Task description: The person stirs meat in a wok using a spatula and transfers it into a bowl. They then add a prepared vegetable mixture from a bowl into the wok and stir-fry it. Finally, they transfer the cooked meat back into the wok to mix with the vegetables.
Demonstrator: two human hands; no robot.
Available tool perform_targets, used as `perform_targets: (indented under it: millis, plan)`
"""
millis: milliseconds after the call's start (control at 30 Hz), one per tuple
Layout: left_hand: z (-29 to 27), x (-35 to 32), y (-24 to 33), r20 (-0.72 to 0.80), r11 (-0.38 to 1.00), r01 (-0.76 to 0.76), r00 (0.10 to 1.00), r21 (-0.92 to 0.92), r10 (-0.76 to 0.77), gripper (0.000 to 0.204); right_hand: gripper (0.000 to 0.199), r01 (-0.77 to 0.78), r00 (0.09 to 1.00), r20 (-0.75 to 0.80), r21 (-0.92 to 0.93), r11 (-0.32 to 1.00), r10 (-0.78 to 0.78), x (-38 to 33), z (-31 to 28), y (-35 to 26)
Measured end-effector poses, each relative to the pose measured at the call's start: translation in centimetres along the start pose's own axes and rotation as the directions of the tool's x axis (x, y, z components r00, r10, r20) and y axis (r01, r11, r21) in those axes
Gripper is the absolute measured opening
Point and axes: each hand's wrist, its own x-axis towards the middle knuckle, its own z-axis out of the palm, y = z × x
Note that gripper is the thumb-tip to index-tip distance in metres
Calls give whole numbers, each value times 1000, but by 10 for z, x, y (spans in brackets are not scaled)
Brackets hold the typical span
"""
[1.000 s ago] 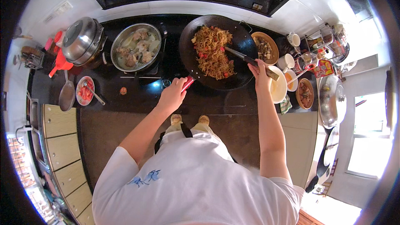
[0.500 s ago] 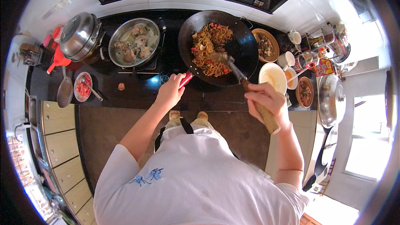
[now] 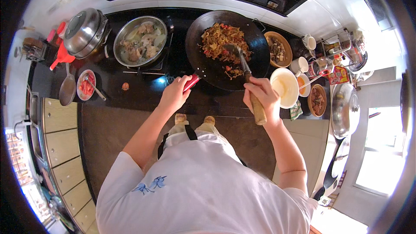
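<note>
A large dark wok [image 3: 203, 67] stands on the stove, with fried noodles [image 3: 215, 39] and bits of red and green in it. My left hand [image 3: 174, 92] is closed round the wok's red handle [image 3: 191, 82]. The wooden grip of a spatula [image 3: 257, 106] is in my closed right hand [image 3: 263, 96]. Its metal blade lies in the noodles near the wok's middle, partly covered by them. A cream-coloured bowl [image 3: 287, 87] with pale contents stands just right of my right hand.
Left of the wok is a pan of meat pieces in broth [image 3: 142, 39]. Further left are a lidded steel pot [image 3: 84, 32], a small pan [image 3: 67, 89] and a bowl of red pieces with a spoon [image 3: 86, 87]. Bowls of food [image 3: 317, 99] and white mugs [image 3: 299, 65] crowd the right side.
My right hand and the spatula have moved left. The blade has gone up and away from me, pushing most noodles toward the wok's far side; a small clump stays nearer. My left hand keeps the handle.
</note>
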Motion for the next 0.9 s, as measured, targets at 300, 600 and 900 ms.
perform_targets:
  millis: [300,600,900]
  plan:
    - [0,3,2,12,1000,14,1000,0,-14,47,24,96,989,107,46,994,-100,-3,42,8]
    - [-1,2,5,45,998,56,997,9,-56,49,30,167,946,270,63,984,-178,-15,44,13]
    - [0,-2,2,10,1000,16,1000,9,-16,48,29,99,964,243,59,993,-111,-12,18,-9]
